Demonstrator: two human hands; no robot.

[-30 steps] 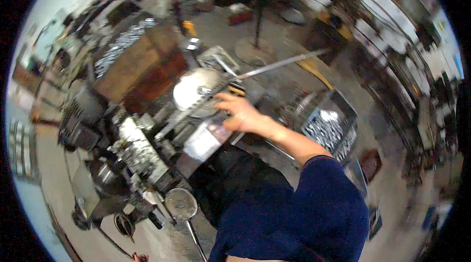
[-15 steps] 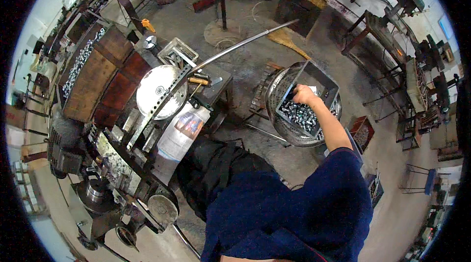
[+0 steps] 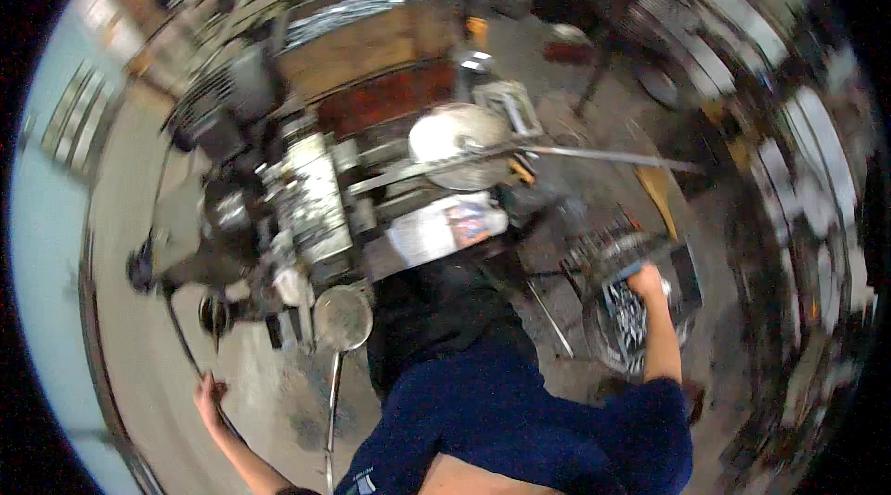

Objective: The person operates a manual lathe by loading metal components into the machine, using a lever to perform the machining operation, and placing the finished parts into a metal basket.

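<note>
My right hand (image 3: pixel 648 280) is at the grey tray (image 3: pixel 685 274), just above the small shiny metal parts (image 3: pixel 628 314) in it. Its fingers look curled, but blur hides what they hold. The tray rests in a round metal basin (image 3: pixel 603 351) at the right. Far out at the lower left, my left hand (image 3: pixel 212 393) is closed around a long dark lever rod (image 3: pixel 183 337) that runs up to the machine (image 3: pixel 200 226).
A white round disc (image 3: pixel 455 138) and a perforated bar (image 3: pixel 408 175) lie over the bench, near a printed sheet (image 3: pixel 445 228). A long metal rod (image 3: pixel 613 157) juts rightward. A round plate (image 3: pixel 342 319) stands beside my legs. Behind is a wooden bin (image 3: pixel 362 54) of metal parts.
The view has swung left, so the bench and basin appear shifted and turned, and the picture is blurred. My left hand has come into view at the lever; my right hand stays at the tray.
</note>
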